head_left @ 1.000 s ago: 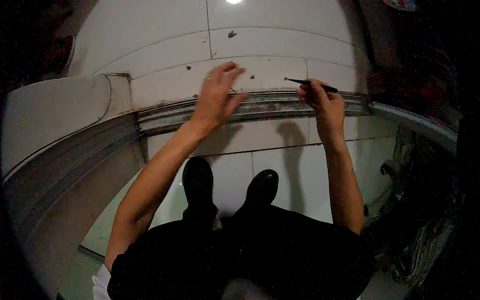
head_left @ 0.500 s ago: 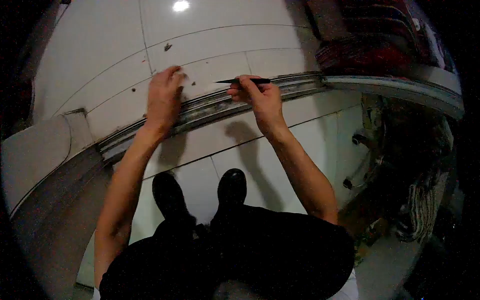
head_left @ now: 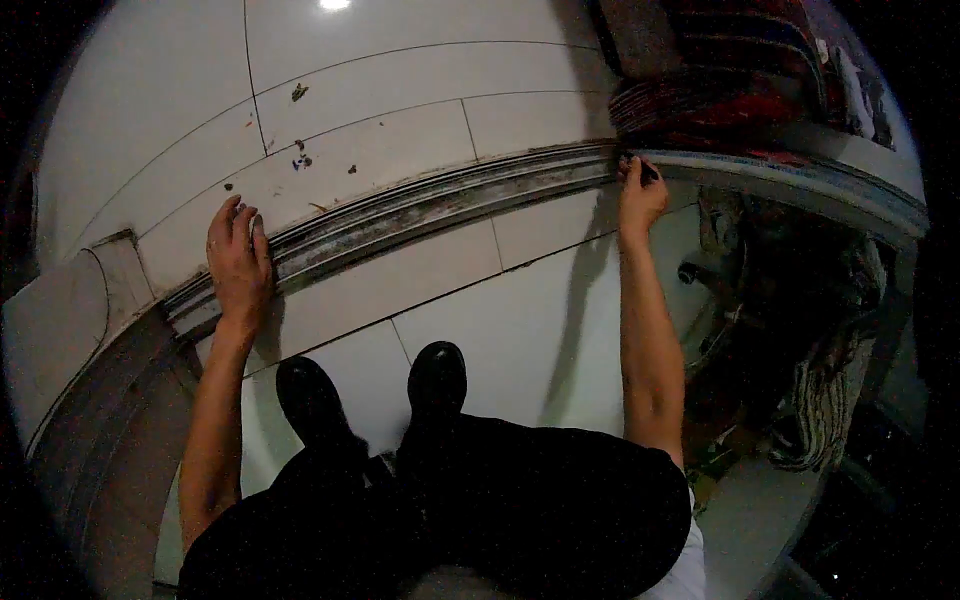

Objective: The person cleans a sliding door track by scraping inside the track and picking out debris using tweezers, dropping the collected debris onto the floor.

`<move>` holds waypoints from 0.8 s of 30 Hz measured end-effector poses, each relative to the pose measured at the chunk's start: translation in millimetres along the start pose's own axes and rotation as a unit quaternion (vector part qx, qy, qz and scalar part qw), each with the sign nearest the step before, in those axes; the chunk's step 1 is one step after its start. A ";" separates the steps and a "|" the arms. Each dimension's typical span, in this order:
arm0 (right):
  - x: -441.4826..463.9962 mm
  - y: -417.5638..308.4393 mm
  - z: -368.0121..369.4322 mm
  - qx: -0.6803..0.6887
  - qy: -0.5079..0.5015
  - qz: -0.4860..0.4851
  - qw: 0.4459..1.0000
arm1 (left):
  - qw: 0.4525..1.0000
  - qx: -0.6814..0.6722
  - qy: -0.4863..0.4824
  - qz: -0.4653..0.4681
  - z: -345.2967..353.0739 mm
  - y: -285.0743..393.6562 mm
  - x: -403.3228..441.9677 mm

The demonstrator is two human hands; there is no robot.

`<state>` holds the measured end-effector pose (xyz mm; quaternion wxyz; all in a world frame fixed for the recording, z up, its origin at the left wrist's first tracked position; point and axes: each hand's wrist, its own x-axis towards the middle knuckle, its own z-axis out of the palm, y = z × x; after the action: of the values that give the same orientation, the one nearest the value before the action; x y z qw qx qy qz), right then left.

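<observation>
A sliding-door track (head_left: 400, 218), grooved and grimy, crosses the tiled floor in a curve. My left hand (head_left: 238, 265) is over its left part, fingers stretched out and holding nothing. At the track's right end, my right hand (head_left: 642, 200) is closed around a slim black pointed tool (head_left: 650, 172). Most of that tool is hidden by my fingers, and its tip is hard to make out against the dark corner. Small dark bits of debris (head_left: 303, 158) lie on the tiles beyond the track, with a larger crumb (head_left: 299, 92) farther off.
A dark red striped cloth pile (head_left: 710, 105) sits just past the track's right end. On the right are a dark chair base with casters (head_left: 690, 272) and a striped cloth (head_left: 820, 410). A pale door-frame block (head_left: 65, 300) stands left. My black shoes (head_left: 437, 375) are on the near tiles.
My right hand has moved right along the track with the black tool, up to the end. My left hand has moved left and toward me, away from the debris. The view has shifted slightly right.
</observation>
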<state>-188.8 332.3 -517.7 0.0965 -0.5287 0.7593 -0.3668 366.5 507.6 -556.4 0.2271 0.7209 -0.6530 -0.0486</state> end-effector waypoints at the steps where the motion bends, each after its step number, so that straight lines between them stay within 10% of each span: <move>1: 2.9 0.1 2.1 -0.004 -0.001 -0.001 1.000 | 1.000 0.000 0.001 -0.001 0.9 -0.4 0.6; 24: 23.7 11.0 24.6 -0.302 0.051 -0.120 0.944 | 0.999 -0.028 -0.007 -0.016 5.3 -7.3 -2.1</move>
<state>-193.7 302.3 -536.8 -0.1518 -0.6010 0.7692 -0.1554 370.9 508.6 -564.5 0.2423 0.7241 -0.6412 -0.0756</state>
